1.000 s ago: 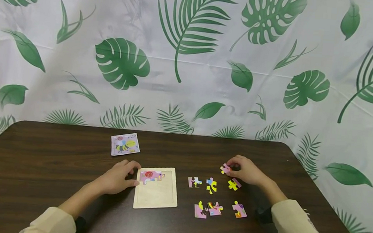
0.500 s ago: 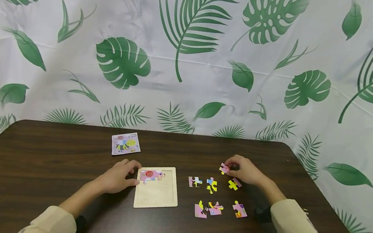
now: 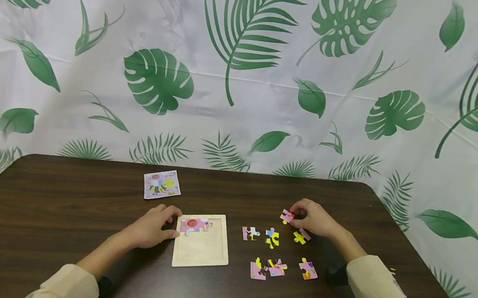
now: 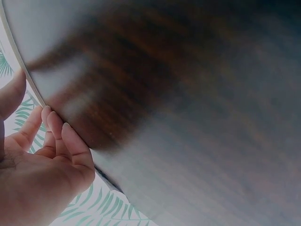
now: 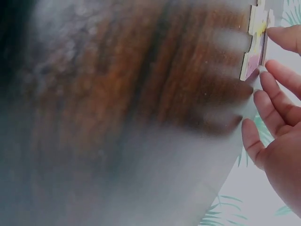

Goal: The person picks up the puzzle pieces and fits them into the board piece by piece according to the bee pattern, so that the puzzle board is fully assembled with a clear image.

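Observation:
My left hand (image 3: 153, 227) rests at the left edge of a square wooden puzzle tray (image 3: 202, 256), its thumb and index finger apart and touching the rim. Joined pink pieces (image 3: 193, 223) with a red round shape lie in the tray's upper left. Off to the right, my right hand (image 3: 316, 219) pinches a pink puzzle piece (image 3: 286, 215) with a bit of yellow, low over the table; fingers cover part of it. Just below that hand lies a yellow and pink piece (image 3: 300, 236). The right wrist view shows pieces edge-on beside the fingertips (image 5: 277, 34).
Between tray and right hand lie loose pieces: one pink and white (image 3: 250, 233), one blue and yellow (image 3: 272, 237). Nearer are a pink one (image 3: 258, 271), a striped one (image 3: 277, 268) and another pink one (image 3: 308, 269). A bee picture card (image 3: 162, 185) lies behind the tray.
The pink piece in my right hand has shifted slightly left. My left hand stays at the tray's edge.

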The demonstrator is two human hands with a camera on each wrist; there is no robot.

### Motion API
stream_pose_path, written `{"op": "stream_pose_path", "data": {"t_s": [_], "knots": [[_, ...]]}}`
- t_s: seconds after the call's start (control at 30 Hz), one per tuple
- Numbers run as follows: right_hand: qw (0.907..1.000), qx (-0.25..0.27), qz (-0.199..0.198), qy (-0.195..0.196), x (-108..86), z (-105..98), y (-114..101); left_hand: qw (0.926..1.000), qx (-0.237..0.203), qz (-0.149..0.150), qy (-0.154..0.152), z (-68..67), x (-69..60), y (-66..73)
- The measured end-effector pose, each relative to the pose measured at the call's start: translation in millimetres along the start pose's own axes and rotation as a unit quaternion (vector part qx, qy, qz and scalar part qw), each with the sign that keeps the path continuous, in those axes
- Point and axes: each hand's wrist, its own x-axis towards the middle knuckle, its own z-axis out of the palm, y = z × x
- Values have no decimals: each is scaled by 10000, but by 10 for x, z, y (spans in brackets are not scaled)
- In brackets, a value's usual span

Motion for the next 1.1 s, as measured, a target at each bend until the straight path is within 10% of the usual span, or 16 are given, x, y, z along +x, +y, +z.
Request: {"op": "stream_pose_path", "data": {"t_s": [1.1], "knots": [[9986, -27, -178, -490, -55, -12, -63, 9999, 104, 59, 73, -2, -1, 1]]}}
